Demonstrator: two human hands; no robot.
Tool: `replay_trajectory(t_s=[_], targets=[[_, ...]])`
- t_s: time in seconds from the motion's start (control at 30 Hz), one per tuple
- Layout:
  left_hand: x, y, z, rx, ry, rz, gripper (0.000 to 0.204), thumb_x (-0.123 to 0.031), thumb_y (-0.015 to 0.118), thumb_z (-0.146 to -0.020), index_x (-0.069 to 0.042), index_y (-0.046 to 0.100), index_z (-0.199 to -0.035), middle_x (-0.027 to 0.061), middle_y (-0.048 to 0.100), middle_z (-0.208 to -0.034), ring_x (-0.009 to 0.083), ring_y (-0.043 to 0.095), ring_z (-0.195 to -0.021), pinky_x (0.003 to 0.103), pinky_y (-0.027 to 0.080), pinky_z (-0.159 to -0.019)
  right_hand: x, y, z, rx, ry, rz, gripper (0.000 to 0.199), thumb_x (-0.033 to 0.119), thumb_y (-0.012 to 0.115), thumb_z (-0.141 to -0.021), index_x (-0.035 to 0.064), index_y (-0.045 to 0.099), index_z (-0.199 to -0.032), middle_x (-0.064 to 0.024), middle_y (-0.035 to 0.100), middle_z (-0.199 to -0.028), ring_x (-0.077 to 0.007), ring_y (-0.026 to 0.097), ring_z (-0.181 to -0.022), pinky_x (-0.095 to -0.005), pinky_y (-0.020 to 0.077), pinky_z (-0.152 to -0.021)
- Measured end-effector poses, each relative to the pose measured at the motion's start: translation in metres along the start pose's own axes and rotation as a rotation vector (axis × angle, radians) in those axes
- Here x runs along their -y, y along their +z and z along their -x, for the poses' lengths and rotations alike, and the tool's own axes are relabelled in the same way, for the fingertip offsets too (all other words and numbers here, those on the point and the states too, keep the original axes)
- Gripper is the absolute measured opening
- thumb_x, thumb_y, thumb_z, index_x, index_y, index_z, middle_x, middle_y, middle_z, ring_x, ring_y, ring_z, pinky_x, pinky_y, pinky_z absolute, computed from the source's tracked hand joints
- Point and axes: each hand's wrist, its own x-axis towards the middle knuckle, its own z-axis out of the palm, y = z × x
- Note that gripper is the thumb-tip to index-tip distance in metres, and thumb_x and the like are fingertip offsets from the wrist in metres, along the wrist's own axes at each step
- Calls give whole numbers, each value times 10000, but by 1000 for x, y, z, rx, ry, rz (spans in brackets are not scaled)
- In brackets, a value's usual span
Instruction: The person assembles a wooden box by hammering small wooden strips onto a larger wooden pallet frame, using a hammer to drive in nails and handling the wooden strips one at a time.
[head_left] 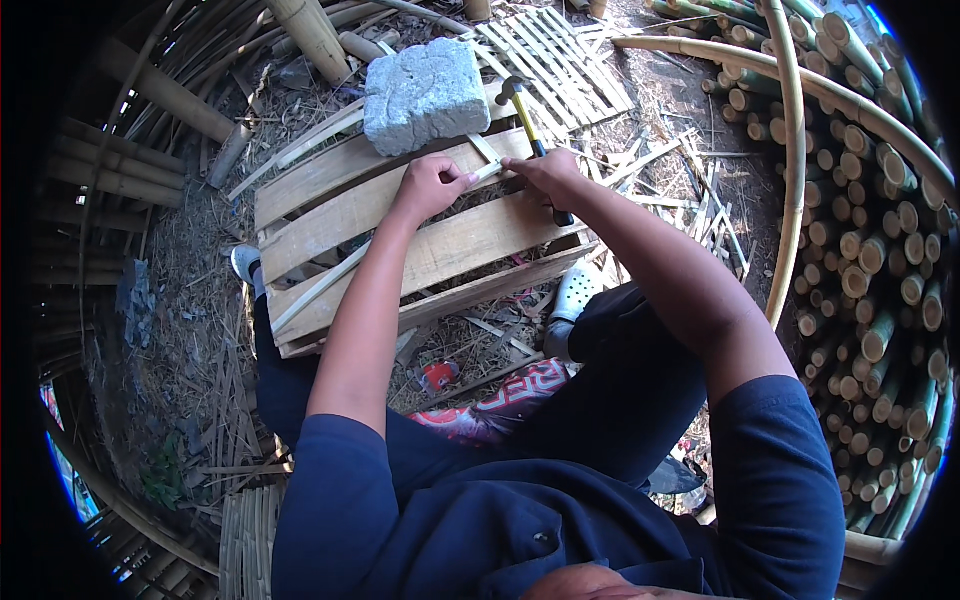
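Note:
In front of me is a low slatted wooden pallet. My left hand is closed above its boards, thumb and fingers pinching a short pale bamboo strip. Across from it, the fingertips of my right hand meet the strip's other end. A claw hammer with a yellow and black handle runs through that same hand, head pointing away and the butt showing below the palm. Another short strip crosses near the held one. Just beyond my left hand, a rough grey stone block rests on the pallet.
A slatted bamboo lattice lies past the block. Stacked cut bamboo poles fill the right side, with a curved pole in front. One long strip lies across the pallet's left end. Bamboo scraps litter the ground around my feet.

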Motion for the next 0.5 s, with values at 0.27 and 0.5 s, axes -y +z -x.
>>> replay_trajectory(t_s=[0.27, 0.5], targets=[[-43, 19, -29, -95, -485, -363, 306, -325, 630, -851, -60, 782, -831, 220, 746, -894, 382, 738, -848, 441, 580, -778, -2, 1, -5, -41, 67, 36, 594, 515, 902, -750, -26, 688, -870, -115, 704, -805, -213, 681, -655, -358, 592, -571], [-31, 47, -29, -295, -481, -645, 312, -312, 593, -862, -71, 790, -887, 172, 763, -999, 316, 690, -1042, 480, 481, -957, 5, 4, 3, 5, 65, -7, 581, 479, 912, -752, -34, 688, -905, -113, 706, -853, -211, 681, -700, -337, 589, -603]])
